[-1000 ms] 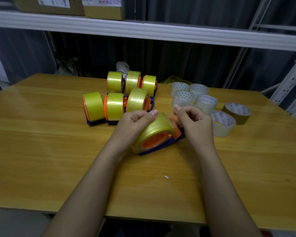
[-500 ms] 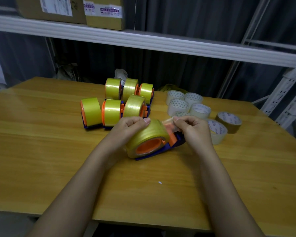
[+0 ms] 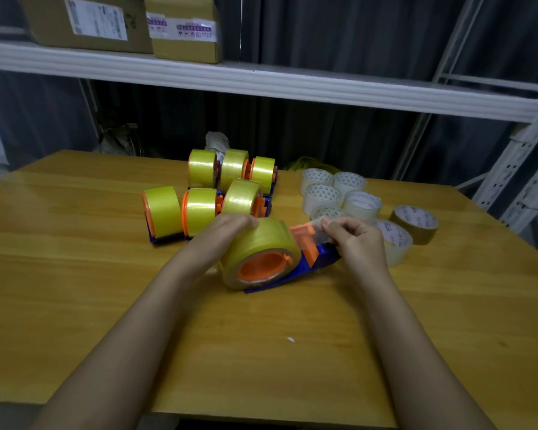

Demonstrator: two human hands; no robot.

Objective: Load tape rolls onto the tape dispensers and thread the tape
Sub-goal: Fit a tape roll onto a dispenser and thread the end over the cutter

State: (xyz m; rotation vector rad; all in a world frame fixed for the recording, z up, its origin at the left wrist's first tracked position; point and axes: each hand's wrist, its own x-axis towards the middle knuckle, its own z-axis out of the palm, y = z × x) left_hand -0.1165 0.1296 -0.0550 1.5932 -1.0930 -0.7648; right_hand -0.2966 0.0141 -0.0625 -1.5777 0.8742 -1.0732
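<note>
Wooden table (image 3: 75, 274), left hand (image 3: 227, 231) gripping tape roll (image 3: 261, 243); right hand (image 3: 354, 240) pinching tape end (image 3: 314, 226)

A storeroom or packing area, not a home. A plain wooden worktable (image 3: 75, 274) stood before dark ribbed sheeting (image 3: 323, 135), under a white metal shelf (image 3: 261, 85) holding brown cardboard cartons with printed shipping labels (image 3: 97, 23). White perforated steel racking uprights (image 3: 516, 169) rose at the right. On the table sat six yellow tape rolls on orange-and-blue dispensers (image 3: 199, 209) and loose clear and brown tape rolls (image 3: 361, 203).
</note>
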